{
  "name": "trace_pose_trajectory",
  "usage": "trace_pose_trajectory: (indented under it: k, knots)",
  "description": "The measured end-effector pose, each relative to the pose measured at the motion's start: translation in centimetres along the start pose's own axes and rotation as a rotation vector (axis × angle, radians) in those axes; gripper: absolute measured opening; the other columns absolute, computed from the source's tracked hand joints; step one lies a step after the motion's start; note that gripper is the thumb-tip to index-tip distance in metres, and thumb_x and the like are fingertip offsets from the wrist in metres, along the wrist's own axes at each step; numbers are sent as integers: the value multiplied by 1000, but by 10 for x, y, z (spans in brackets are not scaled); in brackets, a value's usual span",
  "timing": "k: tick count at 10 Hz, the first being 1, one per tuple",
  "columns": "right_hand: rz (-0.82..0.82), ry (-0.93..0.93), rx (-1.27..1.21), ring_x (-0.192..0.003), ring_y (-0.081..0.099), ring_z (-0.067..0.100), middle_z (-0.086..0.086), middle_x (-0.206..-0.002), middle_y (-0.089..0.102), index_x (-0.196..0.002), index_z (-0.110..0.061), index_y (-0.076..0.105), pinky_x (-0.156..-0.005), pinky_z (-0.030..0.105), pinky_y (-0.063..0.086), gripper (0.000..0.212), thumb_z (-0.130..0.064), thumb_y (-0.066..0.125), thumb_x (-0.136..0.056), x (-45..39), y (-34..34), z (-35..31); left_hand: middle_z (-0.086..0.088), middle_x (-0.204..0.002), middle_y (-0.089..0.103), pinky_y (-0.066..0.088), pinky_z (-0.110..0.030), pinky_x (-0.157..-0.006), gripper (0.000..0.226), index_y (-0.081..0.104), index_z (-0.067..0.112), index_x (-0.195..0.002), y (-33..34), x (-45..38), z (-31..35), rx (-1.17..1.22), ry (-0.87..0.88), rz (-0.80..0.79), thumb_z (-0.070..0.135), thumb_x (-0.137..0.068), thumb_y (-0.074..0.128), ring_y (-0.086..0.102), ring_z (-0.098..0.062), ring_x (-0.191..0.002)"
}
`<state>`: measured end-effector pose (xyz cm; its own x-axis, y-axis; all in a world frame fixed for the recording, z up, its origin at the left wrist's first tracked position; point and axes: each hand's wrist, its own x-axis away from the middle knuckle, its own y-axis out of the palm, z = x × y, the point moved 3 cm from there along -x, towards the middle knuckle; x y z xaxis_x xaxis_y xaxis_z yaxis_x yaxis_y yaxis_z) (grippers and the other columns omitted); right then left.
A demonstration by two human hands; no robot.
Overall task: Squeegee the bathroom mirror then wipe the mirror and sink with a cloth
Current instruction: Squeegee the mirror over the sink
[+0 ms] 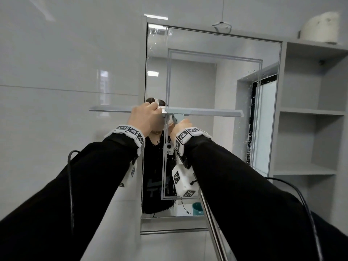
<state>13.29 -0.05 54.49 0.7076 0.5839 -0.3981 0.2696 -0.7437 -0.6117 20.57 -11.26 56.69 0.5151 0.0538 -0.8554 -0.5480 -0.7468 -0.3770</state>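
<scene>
The bathroom mirror [211,76] hangs ahead, with water drops along its left and right edges. A wide grey squeegee [207,112] lies level against the glass at mid height, its blade reaching past the mirror's left edge onto the wall. My left hand [145,119] grips the blade near its middle from above. Just below the blade my right hand [180,127] is closed on the squeegee's neck, and its long metal handle [212,228] runs down to the lower right. No cloth or sink is in view.
Grey open shelves [308,110] stand right of the mirror, with a white roll [320,27] on top. Glossy white wall tiles [66,81] fill the left. A teal cup [197,208] shows in the mirror's reflection at the bottom. Black cables hang from both sleeves.
</scene>
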Motion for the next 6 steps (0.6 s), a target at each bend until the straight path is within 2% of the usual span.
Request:
trace_pose_trajectory:
  k: [1,2,3,4,5,6]
  knots:
    - [-9,9,-23,-126,45,28,11,-142,40,-140,-2,31,-74,24,27,50,-16,49,-96,3,5,6,-4,-105,57,38,-33,-63,24,57,14,-112,-3,5,4,59,-3,-3,22,-98,39,55,-25,-93]
    - [61,31,65,-115,57,26,13,-130,53,-131,-1,39,-78,28,41,39,-20,44,-98,8,10,7,-6,-108,56,45,-35,-66,23,57,10,-110,-2,11,7,39,36,-19,17,-100,37,53,-25,-96]
    - [40,42,15,-119,53,29,11,-135,49,-134,-2,38,-75,29,36,42,-20,45,-97,6,15,13,-5,-108,55,45,-34,-64,22,56,11,-110,3,19,7,45,22,-49,17,-100,37,52,-23,-99]
    - [-11,50,-51,-125,45,29,9,-142,41,-140,-4,32,-75,26,27,49,-16,48,-95,7,18,21,-5,-95,61,46,-32,-54,13,64,10,-98,-1,25,10,37,39,-17,13,-93,53,59,-24,-88]
    - [-6,53,-70,-126,44,29,11,-142,39,-140,-4,31,-76,25,27,51,-15,49,-94,9,22,26,-4,-103,59,41,-31,-56,18,62,12,-104,4,28,13,39,37,-35,16,-96,46,56,-24,-93]
    - [5,83,-18,-122,50,28,14,-136,46,-137,-2,33,-81,27,37,45,-16,47,-96,12,25,26,-2,-112,54,37,-30,-60,24,57,13,-112,9,32,15,36,40,-70,17,-100,37,52,-22,-100]
